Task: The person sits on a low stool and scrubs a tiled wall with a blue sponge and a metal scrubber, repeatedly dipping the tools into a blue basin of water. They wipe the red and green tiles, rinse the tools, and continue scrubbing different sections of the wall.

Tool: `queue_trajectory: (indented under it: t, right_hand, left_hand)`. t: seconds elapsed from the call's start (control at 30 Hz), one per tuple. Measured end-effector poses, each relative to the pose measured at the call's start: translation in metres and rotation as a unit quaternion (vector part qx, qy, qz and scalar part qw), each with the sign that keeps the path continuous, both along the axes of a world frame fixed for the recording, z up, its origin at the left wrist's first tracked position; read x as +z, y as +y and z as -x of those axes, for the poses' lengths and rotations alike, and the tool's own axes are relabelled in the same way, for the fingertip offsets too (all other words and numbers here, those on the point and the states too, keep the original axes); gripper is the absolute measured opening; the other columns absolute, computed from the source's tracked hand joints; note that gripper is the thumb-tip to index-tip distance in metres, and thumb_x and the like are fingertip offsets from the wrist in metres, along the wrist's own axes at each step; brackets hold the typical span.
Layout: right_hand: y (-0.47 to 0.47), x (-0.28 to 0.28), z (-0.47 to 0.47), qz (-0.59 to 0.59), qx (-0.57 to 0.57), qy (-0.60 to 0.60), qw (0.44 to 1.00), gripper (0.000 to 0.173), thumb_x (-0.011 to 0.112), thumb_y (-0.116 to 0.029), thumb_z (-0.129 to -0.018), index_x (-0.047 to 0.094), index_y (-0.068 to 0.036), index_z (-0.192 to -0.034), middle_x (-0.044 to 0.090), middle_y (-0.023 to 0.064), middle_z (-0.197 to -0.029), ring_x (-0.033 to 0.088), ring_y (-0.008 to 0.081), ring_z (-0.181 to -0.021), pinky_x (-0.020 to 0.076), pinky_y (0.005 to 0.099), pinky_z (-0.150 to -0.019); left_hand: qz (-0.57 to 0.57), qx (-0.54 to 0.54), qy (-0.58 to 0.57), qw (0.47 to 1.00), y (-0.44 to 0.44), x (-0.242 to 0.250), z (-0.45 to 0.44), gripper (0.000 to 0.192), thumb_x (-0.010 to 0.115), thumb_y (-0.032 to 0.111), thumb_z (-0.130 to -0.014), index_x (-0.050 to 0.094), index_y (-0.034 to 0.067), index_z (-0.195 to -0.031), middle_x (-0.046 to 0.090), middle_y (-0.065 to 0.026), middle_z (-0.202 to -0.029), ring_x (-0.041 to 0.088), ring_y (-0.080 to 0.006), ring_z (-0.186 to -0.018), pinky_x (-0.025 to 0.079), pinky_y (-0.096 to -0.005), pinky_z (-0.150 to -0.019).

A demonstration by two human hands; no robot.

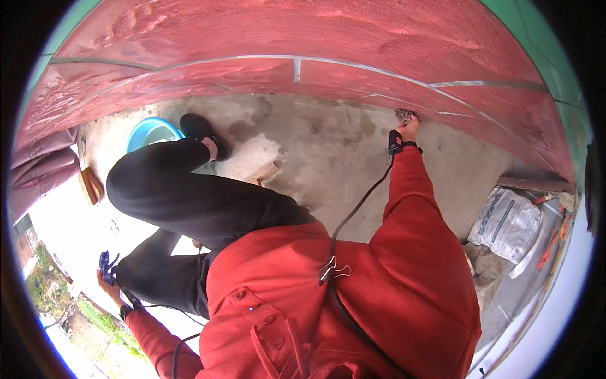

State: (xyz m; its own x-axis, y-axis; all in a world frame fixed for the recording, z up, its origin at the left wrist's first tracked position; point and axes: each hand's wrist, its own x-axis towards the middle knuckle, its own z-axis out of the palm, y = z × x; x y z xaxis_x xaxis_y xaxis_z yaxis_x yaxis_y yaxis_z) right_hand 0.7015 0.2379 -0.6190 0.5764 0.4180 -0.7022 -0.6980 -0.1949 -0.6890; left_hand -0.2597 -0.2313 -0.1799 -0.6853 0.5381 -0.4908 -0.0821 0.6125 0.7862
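Observation:
My right hand [409, 128] holds a bunched, speckled scrubber or cloth [405, 116] at the foot of a wet-looking red panel wall [236, 38]. A black device is strapped at that wrist, with a cable running from it to binder clips on the red top. At the lower left, my left hand [110, 280] is closed on a dark blue object [107, 265], perhaps a clip or a spray head, beside my knee. What it is cannot be told clearly.
A blue basin [154, 129] stands by my black shoe [204, 135] near the wall. The concrete floor [331, 166] has wet patches, and a piece of wood [262, 173] lies on it. On the right lie a white woven sack [506, 222] and orange cord [549, 248].

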Motion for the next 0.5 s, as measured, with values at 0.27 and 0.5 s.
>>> queue_trajectory:
  t: [0.27,0.5]
  right_hand:
    - [0.01,-0.004,0.005,0.029,0.031,-0.035,0.998,0.013,0.056,-0.017,-0.082,0.063,-0.012,-0.092,0.067,0.0046,-0.085,0.066,0.0218,-0.072,0.0562,0.0368,-0.064]
    - [0.014,-0.046,0.088,0.061,0.08,0.01,0.995,0.007,0.058,-0.018,-0.082,0.061,-0.012,-0.082,0.065,0.0037,-0.077,0.063,0.0184,-0.065,0.0512,0.0331,-0.053]
  left_hand:
    - [-0.013,0.156,-0.023,0.987,-0.037,-0.003,0.047,0.044,0.05,0.029,-0.09,0.048,0.004,-0.126,0.061,-0.0121,-0.109,0.061,-0.0196,-0.08,0.05,-0.0264,-0.061]
    - [0.059,-0.05,0.283,0.956,-0.087,-0.012,0.075,0.054,0.063,-0.008,-0.073,0.052,0.008,-0.123,0.062,-0.0096,-0.098,0.06,-0.017,-0.076,0.051,-0.0265,-0.06]
